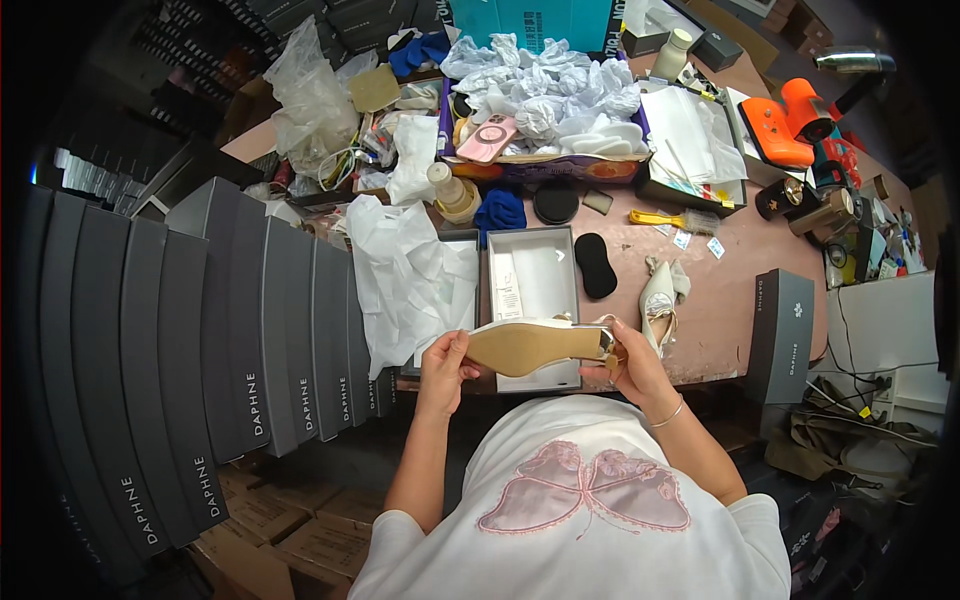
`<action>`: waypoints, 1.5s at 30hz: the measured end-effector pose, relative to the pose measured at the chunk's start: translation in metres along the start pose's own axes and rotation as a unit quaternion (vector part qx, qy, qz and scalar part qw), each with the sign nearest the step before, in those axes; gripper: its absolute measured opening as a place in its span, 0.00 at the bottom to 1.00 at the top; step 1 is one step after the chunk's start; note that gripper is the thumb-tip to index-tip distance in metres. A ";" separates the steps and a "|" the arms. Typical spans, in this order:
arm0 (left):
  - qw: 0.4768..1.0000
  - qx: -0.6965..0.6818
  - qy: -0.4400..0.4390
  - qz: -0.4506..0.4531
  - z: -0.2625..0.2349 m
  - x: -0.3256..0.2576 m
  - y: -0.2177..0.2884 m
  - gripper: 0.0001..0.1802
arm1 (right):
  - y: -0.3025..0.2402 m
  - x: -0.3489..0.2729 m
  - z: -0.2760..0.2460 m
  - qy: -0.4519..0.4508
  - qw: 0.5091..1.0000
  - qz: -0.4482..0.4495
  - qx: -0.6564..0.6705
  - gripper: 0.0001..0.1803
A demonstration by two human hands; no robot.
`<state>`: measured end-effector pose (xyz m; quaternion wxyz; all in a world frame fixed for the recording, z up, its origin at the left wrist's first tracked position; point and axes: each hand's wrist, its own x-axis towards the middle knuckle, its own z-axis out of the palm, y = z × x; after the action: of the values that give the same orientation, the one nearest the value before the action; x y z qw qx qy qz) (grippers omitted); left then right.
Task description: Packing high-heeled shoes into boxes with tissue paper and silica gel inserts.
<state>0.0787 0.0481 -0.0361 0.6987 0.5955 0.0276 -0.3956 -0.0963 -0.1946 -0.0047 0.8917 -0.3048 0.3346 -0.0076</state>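
Between my two hands is a shoe (535,345), turned so its tan sole faces up and its heel points right. My left hand (445,368) pinches the pointed toe end. At the heel end my right hand (632,362) is closed around the shoe. Below it lies an open shoe box (545,258) with a white inside and a small white packet along its left wall. The other shoe (657,297), pale with a pointed toe and a strap, rests on the table to the right. White tissue paper (395,270) spreads over a second box at the left.
Grey shoe boxes (240,310) stand stacked at the left. A closed box (782,335) sits at the table's right edge. Farther back are a yellow brush (670,218), a black pad (596,266), a blue cloth (500,211), a carton of crumpled paper (560,95) and an orange device (780,130).
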 end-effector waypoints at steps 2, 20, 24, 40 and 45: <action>0.999 -0.035 0.015 0.009 0.015 -0.002 0.001 0.20 | 0.002 -0.004 -0.002 -0.009 0.999 -0.033 -0.030 0.18; 0.778 -0.522 -0.253 -0.242 0.073 0.007 -0.007 0.29 | 0.005 -0.041 0.045 -0.125 0.804 -0.283 -0.507 0.21; 0.785 -0.490 -0.295 -0.239 0.074 0.009 -0.014 0.31 | 0.016 -0.035 0.053 -0.156 0.773 -0.301 -0.536 0.15; 0.752 -0.462 -0.428 -0.193 0.084 0.011 -0.007 0.46 | 0.018 -0.034 0.055 -0.206 0.686 -0.363 -0.596 0.11; 0.735 -0.465 -0.465 -0.165 0.081 0.014 -0.008 0.43 | 0.020 -0.035 0.056 -0.208 0.676 -0.375 -0.599 0.11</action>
<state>0.0485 -0.0283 -0.0265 0.7382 -0.0758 -0.0224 -0.6700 -0.0935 -0.1405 0.0376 0.4868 -0.8675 -0.0687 -0.0756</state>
